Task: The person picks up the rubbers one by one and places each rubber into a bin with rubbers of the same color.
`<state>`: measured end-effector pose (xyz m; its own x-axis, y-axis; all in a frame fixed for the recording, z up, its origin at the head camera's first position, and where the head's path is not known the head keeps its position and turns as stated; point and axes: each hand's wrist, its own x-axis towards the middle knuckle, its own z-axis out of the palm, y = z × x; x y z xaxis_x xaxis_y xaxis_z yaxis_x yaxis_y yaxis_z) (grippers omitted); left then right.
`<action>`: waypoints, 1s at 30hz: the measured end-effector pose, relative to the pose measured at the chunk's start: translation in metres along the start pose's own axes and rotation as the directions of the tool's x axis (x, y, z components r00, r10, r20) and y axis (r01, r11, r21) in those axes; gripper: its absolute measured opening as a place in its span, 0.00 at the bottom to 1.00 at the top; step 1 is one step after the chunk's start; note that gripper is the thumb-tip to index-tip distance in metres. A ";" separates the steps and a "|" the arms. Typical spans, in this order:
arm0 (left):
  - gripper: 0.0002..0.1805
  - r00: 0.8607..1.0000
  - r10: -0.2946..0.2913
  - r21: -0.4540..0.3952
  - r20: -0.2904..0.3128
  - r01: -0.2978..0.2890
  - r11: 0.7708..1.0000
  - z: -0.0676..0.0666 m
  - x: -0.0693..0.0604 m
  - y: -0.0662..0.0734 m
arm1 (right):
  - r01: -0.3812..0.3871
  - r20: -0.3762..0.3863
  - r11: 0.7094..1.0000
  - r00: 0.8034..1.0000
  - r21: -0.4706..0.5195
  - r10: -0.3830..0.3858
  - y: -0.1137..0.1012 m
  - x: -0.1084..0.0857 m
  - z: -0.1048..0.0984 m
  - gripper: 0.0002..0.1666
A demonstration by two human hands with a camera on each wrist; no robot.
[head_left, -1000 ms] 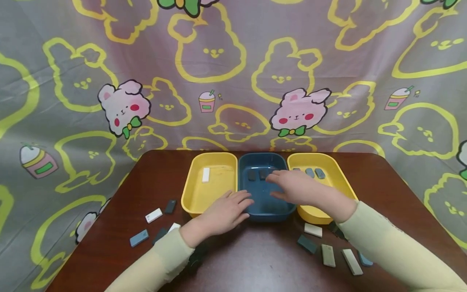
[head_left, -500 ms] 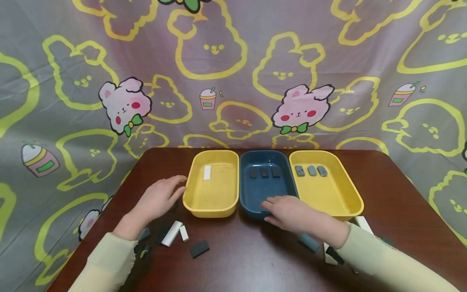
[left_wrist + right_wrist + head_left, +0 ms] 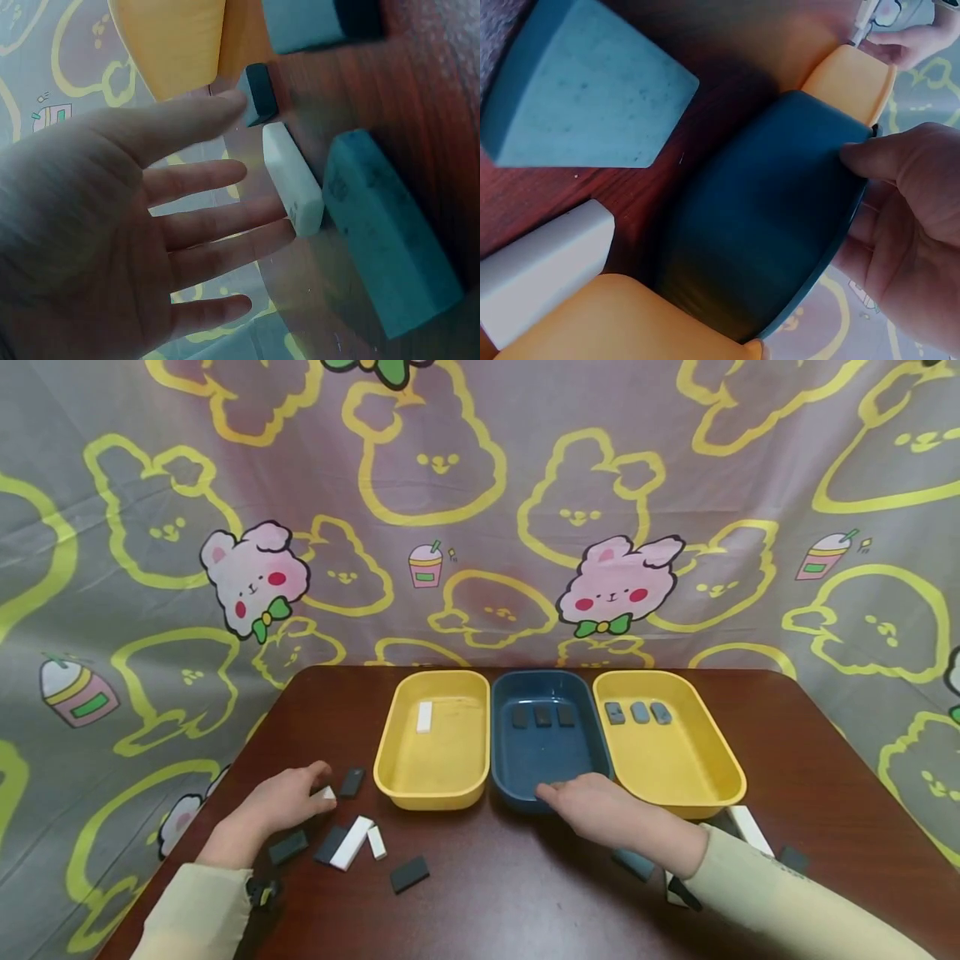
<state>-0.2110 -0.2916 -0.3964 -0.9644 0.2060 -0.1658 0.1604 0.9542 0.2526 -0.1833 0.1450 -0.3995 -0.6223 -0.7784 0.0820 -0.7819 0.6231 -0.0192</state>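
As the head view shows it, the left hand (image 3: 277,802) is at a white rectangular block (image 3: 324,794) on the brown table (image 3: 495,885), to the left of the left yellow tray (image 3: 432,803), while the right hand (image 3: 611,810) is at the near rim of the blue tray (image 3: 517,800), the middle one of three. From this view alone, one could believe that the white block is pinched. The left wrist view corrects this: the fingers are straight, the thumb points apart toward a small dark block (image 3: 259,94), and nothing is grasped, though I cannot tell whether the fingertips touch the white block. Only here one sees marks on its face, and how close the dark green block (image 3: 390,232) lies; if the fingers close carelessly, they could push one against the other. The right wrist view shows what the head view hides: the thumb lies on the blue tray's outer wall and the fingers go behind the rim, so I judge the rim is pinched. Any strong pull there could tilt this tray and make the three dark blocks (image 3: 542,717) inside slide from their row.
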 end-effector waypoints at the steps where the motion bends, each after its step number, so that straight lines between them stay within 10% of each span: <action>1: 0.25 1.000 -0.001 0.002 0.001 0.001 1.000 0.001 0.000 0.000 | -0.004 0.003 1.000 1.000 0.002 0.004 0.000 0.000 0.000 0.08; 22: 0.26 1.000 0.000 -0.030 0.005 0.000 1.000 0.009 0.006 -0.004 | -0.062 0.048 0.997 0.997 0.040 0.060 -0.003 0.003 -0.009 0.05; 30: 0.29 0.998 0.054 -0.020 0.018 -0.054 0.998 0.005 0.005 -0.004 | -0.086 -0.157 0.993 0.985 -0.084 0.072 -0.008 0.020 -0.022 0.15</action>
<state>-0.2153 -0.2932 -0.4025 -0.9504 0.2612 -0.1690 0.2078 0.9373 0.2799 -0.1886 0.1264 -0.3753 -0.6634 -0.7100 0.2362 -0.7199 0.6917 0.0574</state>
